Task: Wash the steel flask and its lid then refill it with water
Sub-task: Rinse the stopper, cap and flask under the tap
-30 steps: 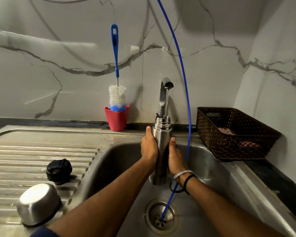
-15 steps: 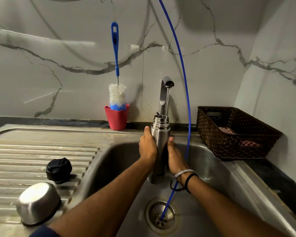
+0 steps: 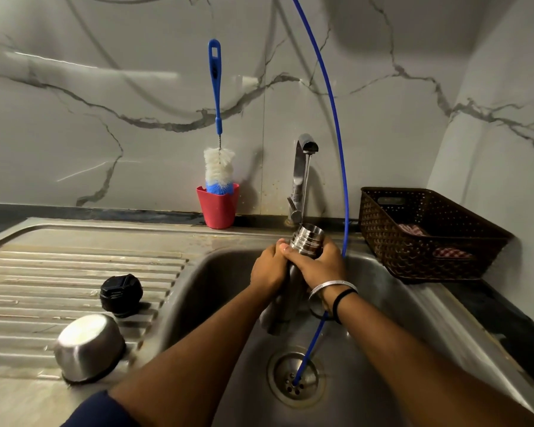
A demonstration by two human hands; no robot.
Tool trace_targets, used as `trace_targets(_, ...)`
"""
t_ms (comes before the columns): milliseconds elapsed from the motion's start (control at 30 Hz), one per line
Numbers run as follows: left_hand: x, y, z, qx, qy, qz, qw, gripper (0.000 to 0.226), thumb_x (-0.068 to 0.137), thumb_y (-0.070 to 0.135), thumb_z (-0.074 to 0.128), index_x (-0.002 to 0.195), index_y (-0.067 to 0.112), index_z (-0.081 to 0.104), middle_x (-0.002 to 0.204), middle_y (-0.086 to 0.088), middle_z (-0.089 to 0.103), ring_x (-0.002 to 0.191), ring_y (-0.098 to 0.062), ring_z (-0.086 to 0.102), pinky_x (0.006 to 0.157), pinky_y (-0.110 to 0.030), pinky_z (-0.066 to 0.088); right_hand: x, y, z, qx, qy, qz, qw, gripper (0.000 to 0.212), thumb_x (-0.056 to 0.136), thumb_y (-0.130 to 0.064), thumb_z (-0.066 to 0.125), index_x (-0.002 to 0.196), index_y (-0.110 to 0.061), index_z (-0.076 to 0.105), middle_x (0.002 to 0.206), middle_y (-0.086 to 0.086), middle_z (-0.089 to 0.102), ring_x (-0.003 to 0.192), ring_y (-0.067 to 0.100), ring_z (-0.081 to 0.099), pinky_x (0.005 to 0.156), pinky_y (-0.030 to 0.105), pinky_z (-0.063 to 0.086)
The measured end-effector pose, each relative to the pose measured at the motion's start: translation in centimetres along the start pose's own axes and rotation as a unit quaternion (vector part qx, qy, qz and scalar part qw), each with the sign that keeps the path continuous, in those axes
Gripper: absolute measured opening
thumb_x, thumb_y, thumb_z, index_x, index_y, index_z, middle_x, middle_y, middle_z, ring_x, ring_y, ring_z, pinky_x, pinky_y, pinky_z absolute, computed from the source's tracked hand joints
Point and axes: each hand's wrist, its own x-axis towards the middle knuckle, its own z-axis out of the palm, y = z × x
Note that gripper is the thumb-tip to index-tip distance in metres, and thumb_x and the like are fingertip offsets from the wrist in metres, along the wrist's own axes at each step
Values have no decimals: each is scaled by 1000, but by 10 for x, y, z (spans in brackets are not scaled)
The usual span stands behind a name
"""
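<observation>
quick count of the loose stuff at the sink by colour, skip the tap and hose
Steel: 2, the flask and the steel cap
Black: 1, the stopper lid
Red: 1, the cup
Blue and white: 1, the bottle brush
Brown: 1, the basket
Total: 6

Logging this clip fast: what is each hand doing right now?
Left hand: grips the steel flask below its neck.
Right hand: grips the same flask, fingers wrapped round it.
</observation>
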Motion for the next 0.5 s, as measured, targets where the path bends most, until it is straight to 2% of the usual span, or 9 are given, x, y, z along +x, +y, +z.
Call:
trace_targets(100, 1, 5, -13, 41, -4, -46, 998, 37, 102, 41, 51, 128, 16, 61, 118, -6, 67, 104, -20, 63, 93, -38, 53, 5, 4, -4, -79, 41, -68, 994, 57, 67, -36, 91, 113, -27, 59, 97, -10, 66, 91, 12, 65, 81, 26, 52)
trace_targets(233, -5, -3, -38, 74, 52, -27, 996, 22, 101, 32, 58, 117, 19, 66, 106, 0, 69, 86, -9, 61, 73, -27, 46, 3, 10, -6, -185, -22, -124, 975, 58, 67, -37, 91, 116, -28, 60, 100, -11, 67, 91, 8, 63, 82, 23, 49)
trace_targets(333, -9, -19, -52, 89, 69, -32, 993, 20, 100, 29, 60, 115, 18, 67, 102, 3, 67, 88, -9, 60, 73, -26, 42, 4, 10, -9, -161, 18, -106, 981, 54, 65, -39, 91, 108, -28, 60, 95, -10, 69, 87, 12, 66, 82, 29, 54)
trace_targets(433, -9, -28, -53, 63, 73, -51, 994, 17, 98, 25, 65, 112, 16, 69, 105, -2, 71, 85, -7, 60, 68, -23, 42, 2, 13, -11, -187, -32, -79, 979, 62, 62, -41, 92, 114, -26, 63, 101, -8, 71, 93, 14, 68, 87, 32, 56)
trace_targets(500, -7, -27, -51, 66, 69, -53, 994, 15, 98, 25, 65, 109, 16, 69, 101, -2, 70, 82, -5, 59, 62, -19, 39, 1, 9, -12, -167, -36, -63, 983, 64, 60, -43, 93, 114, -27, 63, 101, -9, 70, 93, 13, 68, 87, 34, 57)
